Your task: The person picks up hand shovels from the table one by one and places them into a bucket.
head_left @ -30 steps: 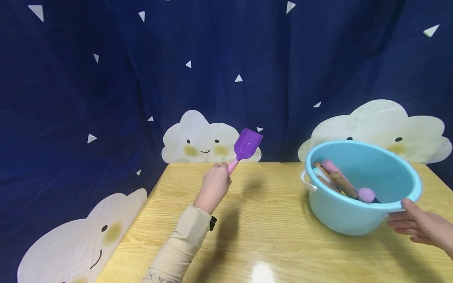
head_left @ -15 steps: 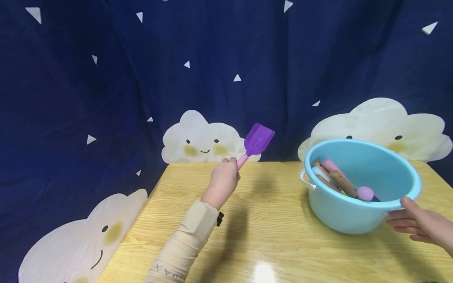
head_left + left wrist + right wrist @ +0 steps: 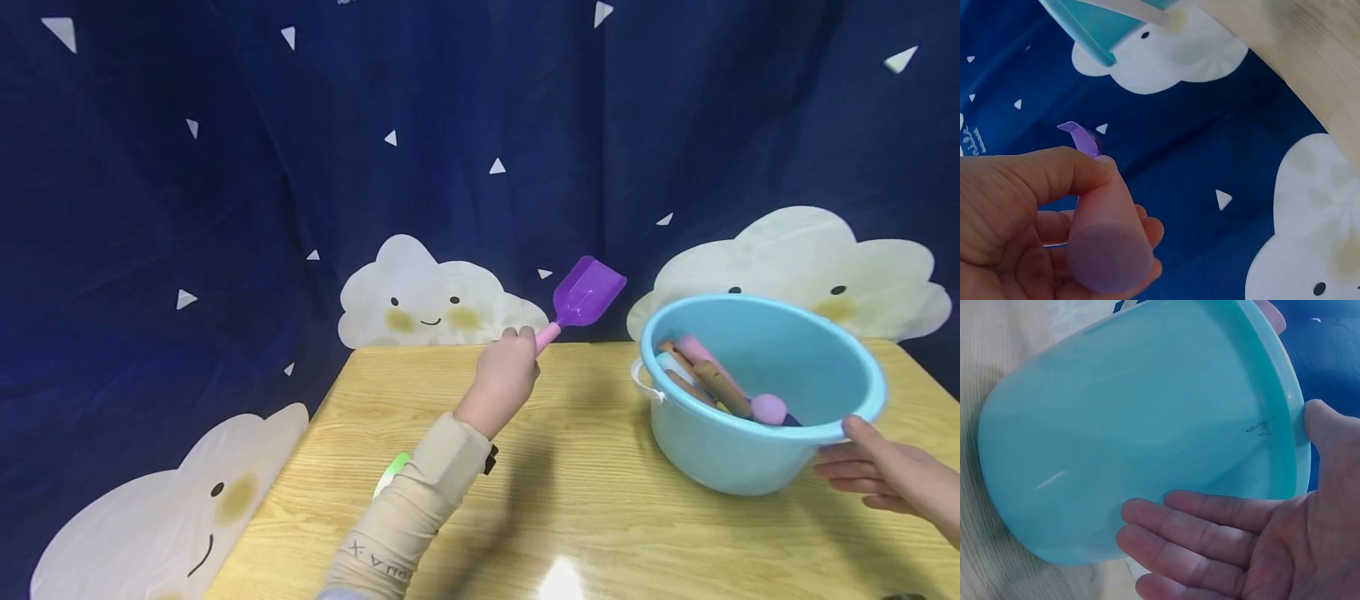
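My left hand (image 3: 501,379) grips the pink handle of a toy shovel (image 3: 588,292), whose purple blade points up and to the right above the table. The left wrist view shows my thumb and fingers around the handle (image 3: 1110,250). A light blue bucket (image 3: 727,454) stands on the right, left of my right hand (image 3: 892,479). My right thumb lies over the bucket's rim and the nearly straight fingers (image 3: 1197,534) lie beneath it, along the outer wall. Inside are several brown pieces (image 3: 722,387), a pink rod (image 3: 705,357) and a pale purple ball-shaped end (image 3: 768,409).
On the wooden table (image 3: 592,492), a green-and-white thing (image 3: 392,473) shows partly behind my left sleeve. The bucket's white handle (image 3: 643,383) hangs at its left side. Behind the table is a dark blue cloth (image 3: 450,100) with white clouds.
My left hand has moved right with the shovel, nearer the bucket. The green-and-white thing has come out from behind the left sleeve. My right hand has kept its place at the rim.
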